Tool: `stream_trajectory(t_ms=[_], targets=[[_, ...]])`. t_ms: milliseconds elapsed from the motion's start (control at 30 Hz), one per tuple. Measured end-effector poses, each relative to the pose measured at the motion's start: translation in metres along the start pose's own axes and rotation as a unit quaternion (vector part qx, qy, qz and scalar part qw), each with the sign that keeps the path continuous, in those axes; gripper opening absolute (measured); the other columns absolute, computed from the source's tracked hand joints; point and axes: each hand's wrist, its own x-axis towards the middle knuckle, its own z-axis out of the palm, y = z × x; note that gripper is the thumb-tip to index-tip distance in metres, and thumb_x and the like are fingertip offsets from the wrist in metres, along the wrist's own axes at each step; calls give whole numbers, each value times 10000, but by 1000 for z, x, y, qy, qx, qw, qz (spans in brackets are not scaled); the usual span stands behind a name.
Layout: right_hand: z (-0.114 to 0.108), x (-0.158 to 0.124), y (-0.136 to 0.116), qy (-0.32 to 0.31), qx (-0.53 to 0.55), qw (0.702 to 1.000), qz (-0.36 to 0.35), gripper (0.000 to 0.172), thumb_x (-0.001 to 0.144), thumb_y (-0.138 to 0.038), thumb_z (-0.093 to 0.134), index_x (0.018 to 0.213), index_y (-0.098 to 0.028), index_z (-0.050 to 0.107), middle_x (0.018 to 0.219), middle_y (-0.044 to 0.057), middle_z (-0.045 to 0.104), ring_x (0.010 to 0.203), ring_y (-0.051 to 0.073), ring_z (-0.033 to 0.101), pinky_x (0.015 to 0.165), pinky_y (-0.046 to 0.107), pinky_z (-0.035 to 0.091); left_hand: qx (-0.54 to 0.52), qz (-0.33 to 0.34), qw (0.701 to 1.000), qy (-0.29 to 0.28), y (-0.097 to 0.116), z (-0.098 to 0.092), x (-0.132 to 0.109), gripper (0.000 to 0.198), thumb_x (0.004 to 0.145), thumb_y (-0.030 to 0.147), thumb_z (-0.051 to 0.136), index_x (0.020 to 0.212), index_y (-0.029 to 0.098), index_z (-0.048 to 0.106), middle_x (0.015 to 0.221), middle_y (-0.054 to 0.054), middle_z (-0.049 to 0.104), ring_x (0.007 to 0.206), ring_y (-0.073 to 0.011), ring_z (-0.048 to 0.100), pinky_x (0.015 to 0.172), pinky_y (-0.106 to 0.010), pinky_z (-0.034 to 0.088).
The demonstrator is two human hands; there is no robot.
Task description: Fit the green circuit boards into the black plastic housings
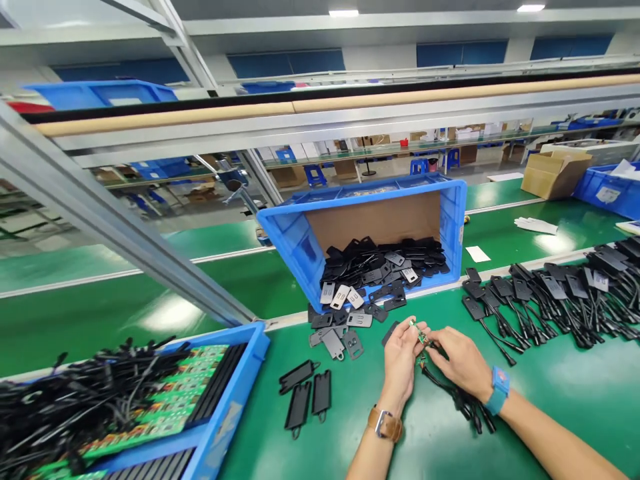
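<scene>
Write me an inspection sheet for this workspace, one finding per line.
Surface: green benchtop, glossy.
Work items: small green circuit board at the fingers; three black trays lie left of the hands.
Clutter: loose flat plates spill before a blue bin lying on its side; white glove and paper slip beyond.
Hands: left hand holds the board; right hand is beside it, exact grip unclear.
Cables: black cables below the right hand; cabled black units piled to the right.
Surroundings: metal frame, cardboard box; co-workers: nothing seen.
</scene>
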Motion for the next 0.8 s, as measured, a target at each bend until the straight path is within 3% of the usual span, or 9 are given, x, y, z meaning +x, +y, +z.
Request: stream_trajectory(t_ms=[100, 300, 367, 433, 500, 567, 633, 667, 800], targets=[[-8, 1, 4, -7, 4, 1000, -15, 176, 1006, -266, 473, 1065, -240, 637, 953, 80, 678, 878, 244, 603, 791, 386, 468, 93, -9, 995, -18, 4, -1, -1, 500, 770, 443, 773, 1128, 112, 660, 1047, -152, 732, 869, -202, 696, 824, -331, 544], [-20, 2, 14, -34, 86, 993, -77, 105, 977, -226, 537, 1024, -224, 631, 1284, 107, 605, 1280, 269, 482, 1020, 460, 444, 213, -45, 961, -170, 10, -3, -3, 485, 860, 546, 621, 1045, 110, 725, 966, -115, 740, 783, -195, 667, 763, -320, 532], [-22, 4, 16, -55, 122, 988, -78, 64, 975, -214, 545, 991, -218, 606, 1256, 102, 622, 1258, 251, 509, 998, 435, 465, 266, -24, 951, -155, 12, -5, -2, 526, 884, 587, 548, 1035, 113, 720, 945, -115, 734, 770, -205, 663, 721, -319, 529], [-25, 5, 16, -48, 137, 988, -59, 30, 973, -209, 550, 966, -212, 579, 1244, 112, 621, 1227, 245, 534, 972, 421, 478, 356, 25, 930, -87, 18, -8, -1, 540, 930, 588, 437, 1040, 130, 702, 919, -114, 726, 769, -214, 663, 698, -319, 516], [-28, 5, 17, -25, 138, 989, -41, 28, 969, -210, 556, 941, -210, 559, 1262, 124, 606, 1230, 248, 532, 976, 424, 471, 500, 83, 862, 8, 27, -11, -1, 494, 973, 522, 343, 990, 167, 687, 865, -101, 716, 779, -223, 662, 707, -322, 489], [-31, 6, 18, -1, 134, 991, -29, 42, 967, -220, 562, 927, -213, 551, 1275, 126, 596, 1236, 249, 530, 988, 429, 462, 652, 103, 747, 78, 38, -14, -2, 428, 983, 451, 327, 910, 196, 663, 833, -96, 708, 805, -246, 666, 719, -338, 460], [-33, 7, 19, 19, 127, 991, -24, 52, 965, -230, 565, 917, -215, 550, 1280, 125, 592, 1239, 252, 530, 991, 431, 460, 757, 70, 642, 105, 46, -16, -5, 362, 959, 452, 384, 891, 199, 633, 871, -114, 709, 850, -284, 673, 719, -360, 449], [-33, 7, 19, 27, 123, 992, -24, 54, 963, -234, 568, 914, -216, 552, 1277, 124, 594, 1241, 253, 529, 989, 429, 461, 788, 42, 605, 106, 49, -16, -7, 351, 936, 481, 428, 914, 190, 623, 908, -133, 709, 875, -306, 676, 717, -371, 450], [-33, 8, 19, 54, 118, 991, -28, 52, 949, -235, 588, 910, -212, 563, 1273, 125, 595, 1245, 251, 524, 985, 423, 465, 847, -40, 525, 71, 47, -11, -16, 407, 845, 489, 585, 1022, 123, 589, 1034, -205, 683, 991, -363, 664, 744, -397, 469]])
